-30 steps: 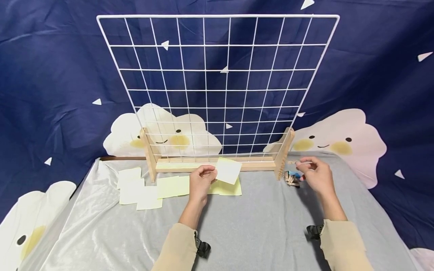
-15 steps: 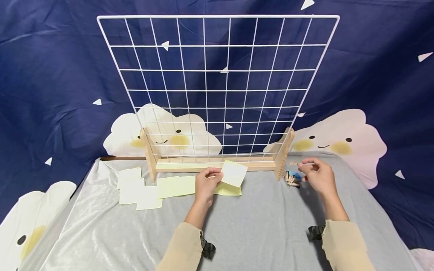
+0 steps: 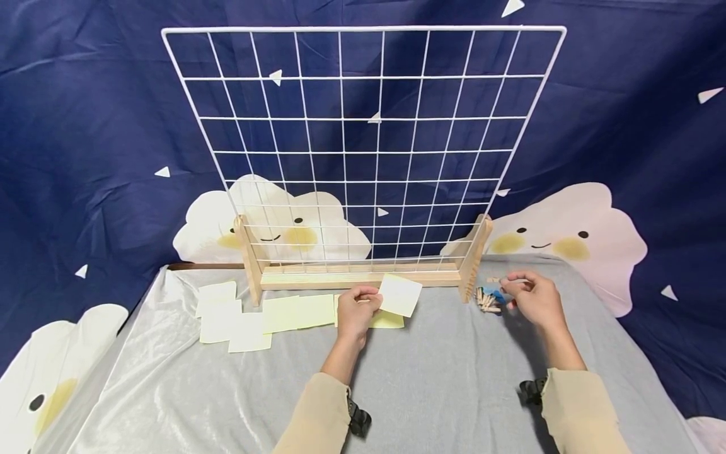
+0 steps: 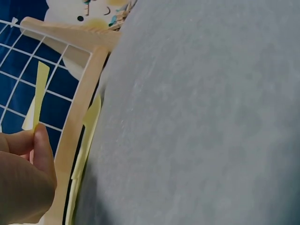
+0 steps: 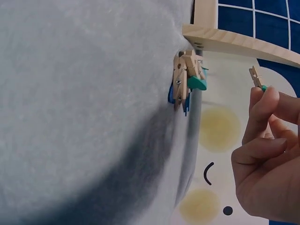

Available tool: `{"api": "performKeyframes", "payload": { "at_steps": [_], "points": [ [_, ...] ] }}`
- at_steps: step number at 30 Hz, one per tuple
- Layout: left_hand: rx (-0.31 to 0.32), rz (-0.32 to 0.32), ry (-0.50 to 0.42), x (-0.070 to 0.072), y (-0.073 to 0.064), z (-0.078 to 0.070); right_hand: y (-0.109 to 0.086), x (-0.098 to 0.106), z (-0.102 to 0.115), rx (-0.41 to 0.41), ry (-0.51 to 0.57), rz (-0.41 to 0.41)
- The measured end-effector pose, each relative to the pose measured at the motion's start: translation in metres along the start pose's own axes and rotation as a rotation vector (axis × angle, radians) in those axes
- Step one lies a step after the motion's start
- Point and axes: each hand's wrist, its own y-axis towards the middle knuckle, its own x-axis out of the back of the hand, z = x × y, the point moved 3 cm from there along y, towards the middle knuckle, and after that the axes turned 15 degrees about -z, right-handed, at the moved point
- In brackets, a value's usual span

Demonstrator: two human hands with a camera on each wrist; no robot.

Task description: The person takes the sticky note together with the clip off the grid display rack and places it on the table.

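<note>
Between thumb and fingers, my left hand (image 3: 356,315) pinches a square pale-yellow sticky note (image 3: 400,295), held up in front of the wooden stand. The left wrist view catches this note (image 4: 40,93) nearly edge-on, bent. Over at the right, my right hand (image 3: 533,299) pinches a small wooden clothespin (image 5: 254,75) with a bit of green at the fingertips; its jaw end points away from the hand. Just left of that hand lies a small pile of clothespins (image 3: 486,301), wooden with blue and green parts.
A white wire grid (image 3: 363,29) stands upright in a wooden stand (image 3: 306,284) at the back. Overlapping yellow notes (image 3: 297,313) lie along the stand's front. Several paler notes (image 3: 249,332) sit at the left on the grey cloth (image 3: 431,378). A dark blue curtain hangs behind.
My left hand has moved right and slightly nearer with the note, uncovering more of the yellow row. The right hand has shifted slightly right and nearer, still pinching the clothespin.
</note>
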Motion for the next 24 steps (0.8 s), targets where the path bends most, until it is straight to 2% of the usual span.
{"api": "performKeyframes", "payload": {
  "at_steps": [6,14,18,24],
  "points": [
    [-0.004,-0.006,0.029,-0.006,-0.004,0.005,0.003,-0.003,-0.009,-0.017,-0.007,0.035],
    [-0.014,-0.003,0.033,-0.017,-0.007,0.002,0.009,-0.005,-0.015,-0.022,-0.062,0.057],
    [0.004,-0.007,0.037,-0.019,-0.006,0.004,0.009,-0.008,-0.018,-0.026,-0.081,0.072],
    [-0.006,-0.023,0.053,-0.020,-0.010,0.007,0.008,-0.014,-0.024,-0.022,-0.086,0.097]
  ]
}}
